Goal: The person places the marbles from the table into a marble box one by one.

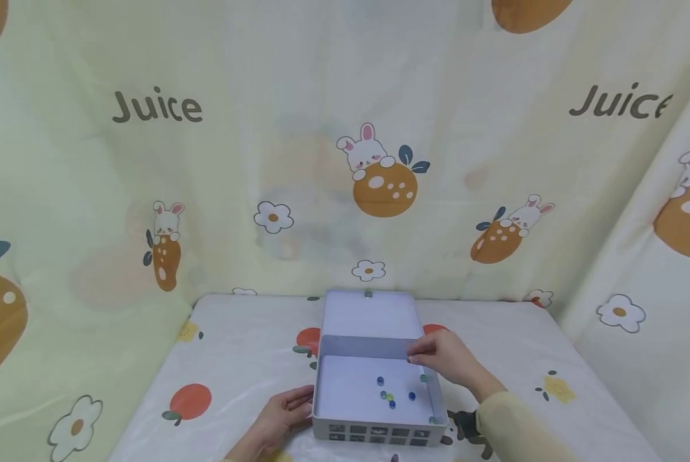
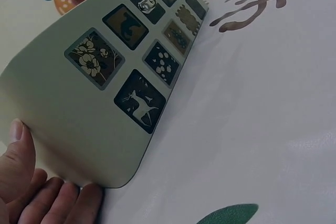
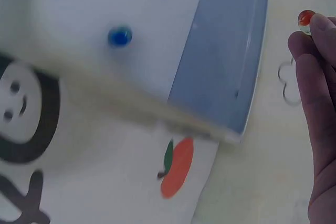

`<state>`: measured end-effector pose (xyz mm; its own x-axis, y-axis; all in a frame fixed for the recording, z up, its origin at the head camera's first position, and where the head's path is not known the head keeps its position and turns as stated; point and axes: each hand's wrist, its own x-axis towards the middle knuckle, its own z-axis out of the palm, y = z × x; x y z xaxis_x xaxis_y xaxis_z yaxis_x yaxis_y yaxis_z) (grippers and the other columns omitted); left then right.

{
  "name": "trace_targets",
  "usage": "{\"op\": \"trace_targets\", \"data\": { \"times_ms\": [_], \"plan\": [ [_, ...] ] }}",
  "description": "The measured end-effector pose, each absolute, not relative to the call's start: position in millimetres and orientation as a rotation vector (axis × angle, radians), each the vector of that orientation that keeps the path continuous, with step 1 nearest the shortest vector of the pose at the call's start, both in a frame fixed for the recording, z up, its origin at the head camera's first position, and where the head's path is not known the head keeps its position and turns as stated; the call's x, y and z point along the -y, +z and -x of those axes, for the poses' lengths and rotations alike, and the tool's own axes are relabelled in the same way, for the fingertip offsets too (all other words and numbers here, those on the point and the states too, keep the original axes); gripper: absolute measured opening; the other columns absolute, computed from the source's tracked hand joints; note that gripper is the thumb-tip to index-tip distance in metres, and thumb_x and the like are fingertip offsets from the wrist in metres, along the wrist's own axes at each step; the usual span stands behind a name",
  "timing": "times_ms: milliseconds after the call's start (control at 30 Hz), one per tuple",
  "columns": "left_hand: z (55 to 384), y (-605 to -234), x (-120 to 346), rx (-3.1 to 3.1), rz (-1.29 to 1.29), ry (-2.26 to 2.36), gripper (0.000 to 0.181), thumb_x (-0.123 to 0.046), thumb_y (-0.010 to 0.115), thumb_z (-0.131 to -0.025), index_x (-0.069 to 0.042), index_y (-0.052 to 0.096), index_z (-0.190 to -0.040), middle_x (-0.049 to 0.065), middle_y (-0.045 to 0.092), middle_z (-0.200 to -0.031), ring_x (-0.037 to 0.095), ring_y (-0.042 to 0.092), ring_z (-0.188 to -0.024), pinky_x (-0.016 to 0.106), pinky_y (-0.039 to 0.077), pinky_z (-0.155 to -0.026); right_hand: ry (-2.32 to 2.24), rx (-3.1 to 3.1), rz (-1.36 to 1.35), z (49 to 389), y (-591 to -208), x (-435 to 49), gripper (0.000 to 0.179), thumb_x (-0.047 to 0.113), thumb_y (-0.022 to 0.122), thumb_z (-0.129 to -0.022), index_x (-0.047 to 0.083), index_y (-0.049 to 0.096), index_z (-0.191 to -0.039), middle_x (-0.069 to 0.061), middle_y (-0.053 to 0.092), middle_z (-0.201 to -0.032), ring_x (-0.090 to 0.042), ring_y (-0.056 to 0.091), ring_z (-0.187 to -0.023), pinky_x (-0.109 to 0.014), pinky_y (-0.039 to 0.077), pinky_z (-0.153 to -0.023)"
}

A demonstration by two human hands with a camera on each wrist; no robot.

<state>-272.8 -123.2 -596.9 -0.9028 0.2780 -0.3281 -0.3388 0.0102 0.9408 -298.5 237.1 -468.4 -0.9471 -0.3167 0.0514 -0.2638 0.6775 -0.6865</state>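
Note:
A pale box (image 1: 379, 431) with small dark pictures (image 2: 140, 100) on its front stands on the table, its lid (image 1: 370, 314) swung open behind. Several marbles lie inside: blue ones (image 3: 120, 36) and a yellow-green one (image 1: 390, 397) among them. My left hand (image 1: 284, 410) rests against the box's left side, the thumb and fingertips touching the wall in the left wrist view. Over the box's back right part is my right hand (image 1: 445, 359). Its thumb and fingers pinch a red and clear marble (image 3: 305, 20).
A white cloth (image 1: 252, 359) printed with fruit and flowers covers the table. Behind it hangs a pale printed curtain (image 1: 299, 160), which also closes off both sides. Small greenish pieces (image 1: 424, 378) are along the box's right wall.

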Motion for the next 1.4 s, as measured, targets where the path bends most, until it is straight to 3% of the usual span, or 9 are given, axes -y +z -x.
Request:
{"op": "trace_targets", "data": {
  "times_ms": [233, 533, 700, 967, 1200, 1400],
  "plan": [
    [274, -599, 121, -1.879, 0.058, 1.944, 0.061, -0.007, 0.068, -0.096, 0.007, 0.043, -0.15, 0.027, 0.051, -0.15, 0.038, 0.054, -0.138, 0.042, 0.061, -0.103, -1.062, -2.798, 0.511, 305, -472, -202, 0.013, 0.007, 0.081, -0.085, 0.011, 0.081, -0.098, 0.001, 0.079, -0.092, -0.012, 0.073, -0.085, -0.032, 0.067, -0.079],
    [273, -597, 124, -1.87, 0.051, 1.955, 0.062, -0.007, 0.069, -0.095, 0.009, 0.042, -0.149, 0.028, 0.05, -0.15, 0.039, 0.054, -0.139, 0.043, 0.061, -0.103, -1.07, -2.845, 0.419, 302, -468, -205, 0.02, 0.003, 0.079, -0.086, 0.008, 0.081, -0.105, -0.004, 0.079, -0.101, -0.018, 0.075, -0.093, -0.039, 0.067, -0.085],
    [273, -599, 124, -1.861, 0.056, 1.957, 0.063, -0.007, 0.068, -0.095, 0.008, 0.042, -0.15, 0.027, 0.051, -0.15, 0.038, 0.054, -0.138, 0.041, 0.061, -0.103, -1.142, -2.84, 0.39, 304, -470, -228, 0.018, 0.003, 0.076, -0.089, 0.006, 0.08, -0.106, -0.007, 0.079, -0.102, -0.016, 0.074, -0.087, -0.038, 0.067, -0.084],
    [272, -599, 124, -1.851, 0.058, 1.963, 0.064, -0.007, 0.07, -0.095, 0.009, 0.041, -0.15, 0.028, 0.05, -0.151, 0.038, 0.054, -0.139, 0.041, 0.061, -0.103, -1.395, -2.701, 0.156, 300, -480, -290, 0.029, 0.013, 0.071, -0.096, 0.002, 0.073, -0.122, -0.013, 0.076, -0.118, -0.025, 0.073, -0.107, -0.04, 0.066, -0.093],
    [273, -598, 123, -1.873, 0.074, 1.94, 0.062, -0.007, 0.069, -0.095, 0.008, 0.043, -0.15, 0.027, 0.052, -0.15, 0.037, 0.056, -0.137, 0.04, 0.061, -0.101, -1.497, -2.666, -0.066, 286, -491, -343, 0.047, 0.027, 0.071, -0.097, -0.002, 0.065, -0.134, -0.015, 0.073, -0.128, -0.012, 0.073, -0.105, -0.03, 0.066, -0.091],
    [273, -595, 122, -1.876, 0.095, 1.929, 0.062, -0.006, 0.069, -0.095, 0.007, 0.043, -0.15, 0.026, 0.052, -0.15, 0.037, 0.056, -0.137, 0.041, 0.062, -0.101, -1.296, -2.749, -0.124, 283, -523, -368, 0.037, 0.021, 0.074, -0.094, -0.001, 0.071, -0.124, -0.016, 0.076, -0.119, -0.022, 0.074, -0.104, -0.033, 0.067, -0.085]
  ]
}}
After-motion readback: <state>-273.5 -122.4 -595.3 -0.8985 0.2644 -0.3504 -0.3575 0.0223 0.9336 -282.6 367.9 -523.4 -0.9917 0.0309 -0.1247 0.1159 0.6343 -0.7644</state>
